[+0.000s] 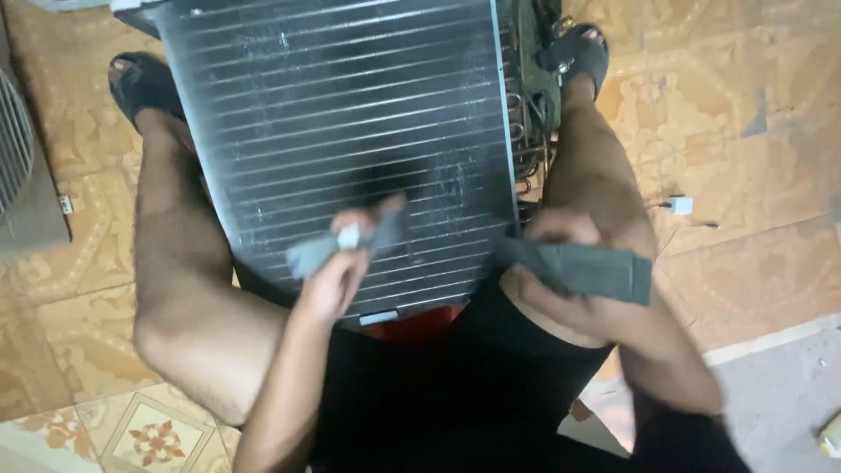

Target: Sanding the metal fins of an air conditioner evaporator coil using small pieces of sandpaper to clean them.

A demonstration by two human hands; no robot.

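While the finned metal coil (342, 131) leans between the person's knees, the left hand (337, 276) pinches a small grey piece (346, 241) against its lower face; the right hand (547, 263) grips a grey foam strip (596, 267) beside its edge.

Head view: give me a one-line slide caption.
Seated person, finned coil between the legs, left hand and right hand each gripping grey foam strip.

You sit over shiny orange patterned tile floor (753, 114); grey metal fan grille (17, 149) at left edge, small white plug (679, 206) on floor.
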